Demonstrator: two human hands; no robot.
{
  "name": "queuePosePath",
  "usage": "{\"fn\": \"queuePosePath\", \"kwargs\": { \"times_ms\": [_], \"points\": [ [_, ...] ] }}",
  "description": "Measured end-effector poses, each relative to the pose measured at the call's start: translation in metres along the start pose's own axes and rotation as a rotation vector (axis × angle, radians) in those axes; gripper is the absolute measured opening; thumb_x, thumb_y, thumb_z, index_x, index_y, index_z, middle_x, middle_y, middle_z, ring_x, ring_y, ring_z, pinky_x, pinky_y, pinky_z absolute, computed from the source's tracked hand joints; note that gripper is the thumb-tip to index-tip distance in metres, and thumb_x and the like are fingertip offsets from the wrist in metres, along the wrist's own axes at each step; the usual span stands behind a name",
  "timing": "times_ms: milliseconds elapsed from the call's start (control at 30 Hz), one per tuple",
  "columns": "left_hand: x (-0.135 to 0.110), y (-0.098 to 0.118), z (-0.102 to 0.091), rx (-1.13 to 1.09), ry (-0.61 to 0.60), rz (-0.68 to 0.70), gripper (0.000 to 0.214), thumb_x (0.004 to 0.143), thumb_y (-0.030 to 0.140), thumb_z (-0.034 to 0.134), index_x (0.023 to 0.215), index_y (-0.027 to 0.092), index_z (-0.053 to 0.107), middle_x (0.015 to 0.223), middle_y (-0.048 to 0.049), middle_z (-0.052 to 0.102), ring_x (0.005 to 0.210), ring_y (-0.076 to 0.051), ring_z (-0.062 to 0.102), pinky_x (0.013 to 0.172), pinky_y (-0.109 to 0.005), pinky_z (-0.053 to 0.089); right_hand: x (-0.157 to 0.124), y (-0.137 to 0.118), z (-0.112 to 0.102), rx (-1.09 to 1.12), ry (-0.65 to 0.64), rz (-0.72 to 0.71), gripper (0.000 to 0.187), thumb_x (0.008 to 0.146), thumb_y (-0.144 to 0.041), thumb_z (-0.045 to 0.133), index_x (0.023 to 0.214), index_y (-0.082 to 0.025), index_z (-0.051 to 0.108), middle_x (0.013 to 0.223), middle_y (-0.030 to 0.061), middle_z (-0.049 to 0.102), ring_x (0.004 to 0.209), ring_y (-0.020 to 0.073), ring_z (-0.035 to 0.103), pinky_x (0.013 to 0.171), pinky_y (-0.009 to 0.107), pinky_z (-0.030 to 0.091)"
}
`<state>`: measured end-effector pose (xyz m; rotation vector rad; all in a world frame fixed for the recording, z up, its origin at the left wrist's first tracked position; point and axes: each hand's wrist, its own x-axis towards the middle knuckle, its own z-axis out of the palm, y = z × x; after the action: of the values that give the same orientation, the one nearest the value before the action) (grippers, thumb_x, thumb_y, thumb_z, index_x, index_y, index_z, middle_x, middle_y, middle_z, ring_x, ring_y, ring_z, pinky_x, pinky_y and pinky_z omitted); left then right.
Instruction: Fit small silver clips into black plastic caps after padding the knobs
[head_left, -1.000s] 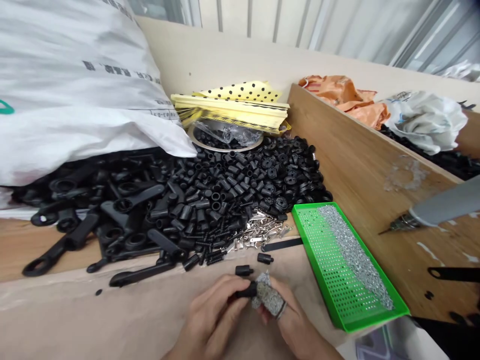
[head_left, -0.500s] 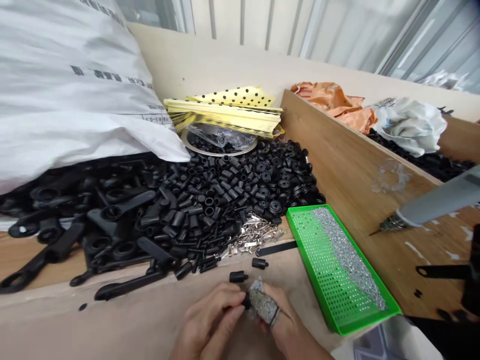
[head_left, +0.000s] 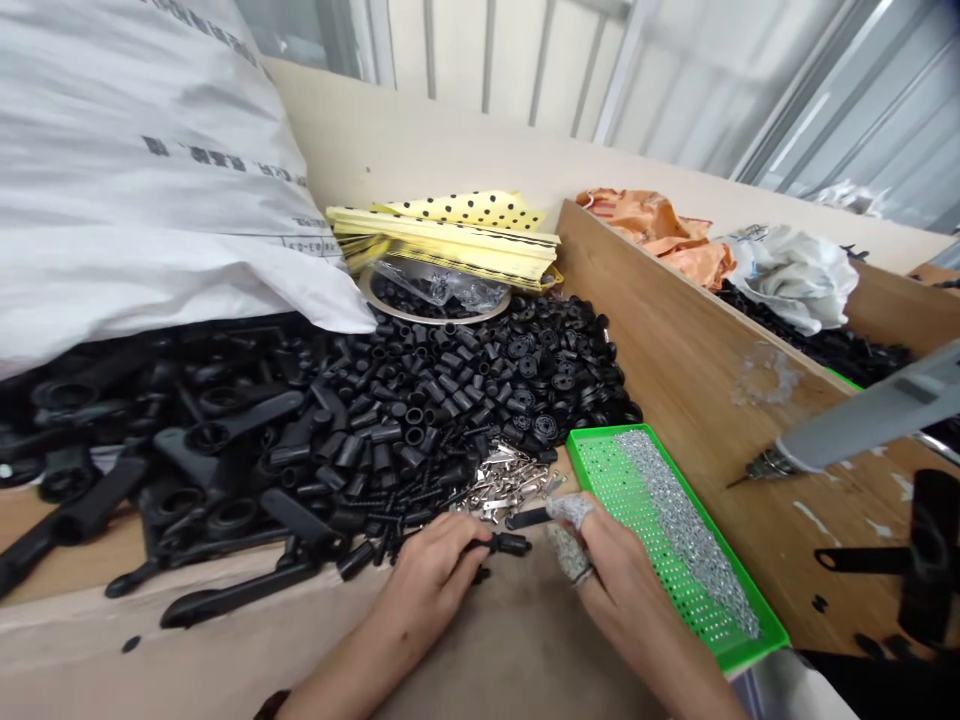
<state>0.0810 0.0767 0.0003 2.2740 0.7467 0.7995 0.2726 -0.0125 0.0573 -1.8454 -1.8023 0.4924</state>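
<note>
My left hand [head_left: 431,565] is closed, with thumb and fingertips pinched on a small black plastic piece [head_left: 481,545] that the fingers largely cover. Just right of it lies a black plastic cylinder with a narrow peg [head_left: 514,544]. Below my left fingertips shows the end of another black part [head_left: 482,575], mostly hidden. My right hand [head_left: 600,545] has grey wrapping on its thumb and index finger, which are spread with nothing visible between them. Its index fingertip is over the right end of a flat black strip [head_left: 529,518], beside small metal clips [head_left: 499,480].
A green perforated tray [head_left: 600,490] holds small silvery parts. Black sleeves, discs and handles [head_left: 255,415] are heaped behind my hands. Overhead right hangs a grey power driver [head_left: 862,415]. A white sack [head_left: 150,220] stands left, and a wooden divider [head_left: 660,310] runs along the right.
My hands have moved apart and forward. The left keeps a black piece in its fingertips; the right has moved toward the metal clips. The view has shifted slightly.
</note>
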Motion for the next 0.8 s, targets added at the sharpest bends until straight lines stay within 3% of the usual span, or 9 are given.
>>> {"fn": "queuePosePath", "kwargs": {
  "times_ms": [167, 433, 633, 800],
  "points": [
    [-0.01, -0.001, -0.01, 0.064, 0.032, 0.051, 0.017, 0.092, 0.017, 0.042, 0.095, 0.021, 0.059, 0.093, -0.0023, 0.066, 0.087, -0.014, 0.062, 0.077, -0.023, 0.05, 0.008, -0.007, 0.014, -0.049, -0.013, -0.054, 0.019, 0.083, -0.005, 0.036, 0.087, -0.02, 0.048, 0.103, 0.011, 0.053, 0.095, 0.0246, 0.052, 0.081, 0.04, 0.046],
    [-0.029, -0.009, -0.05, 0.338, 0.149, 0.028, 0.017, 0.093, 0.021, 0.041, 0.092, 0.019, 0.058, 0.083, -0.0024, 0.064, 0.078, -0.016, 0.06, 0.07, -0.026, 0.048, 0.021, -0.013, 0.032, -0.07, -0.02, -0.081, 0.024, 0.073, 0.001, 0.039, 0.081, -0.02, 0.046, 0.104, 0.0103, 0.051, 0.1, 0.0259, 0.049, 0.084, 0.043, 0.045],
    [-0.035, -0.009, -0.05, 0.471, 0.012, -0.019, 0.023, 0.094, 0.019, 0.036, 0.088, 0.018, 0.058, 0.081, -0.0034, 0.06, 0.072, -0.018, 0.054, 0.064, -0.029, 0.045, 0.017, -0.012, 0.036, -0.027, -0.005, -0.154, 0.038, 0.06, 0.006, 0.039, 0.089, -0.017, 0.048, 0.104, 0.0112, 0.049, 0.1, 0.0267, 0.045, 0.084, 0.045, 0.044],
    [-0.032, -0.006, -0.044, 0.648, -0.111, -0.065, 0.023, 0.09, 0.012, 0.039, 0.084, 0.019, 0.061, 0.078, -0.0034, 0.057, 0.071, -0.019, 0.05, 0.065, -0.031, 0.042, 0.012, -0.01, 0.04, -0.017, 0.04, -0.219, 0.04, 0.051, 0.007, 0.037, 0.082, -0.019, 0.044, 0.107, 0.011, 0.047, 0.105, 0.0275, 0.041, 0.09, 0.047, 0.041]
  ]
}}
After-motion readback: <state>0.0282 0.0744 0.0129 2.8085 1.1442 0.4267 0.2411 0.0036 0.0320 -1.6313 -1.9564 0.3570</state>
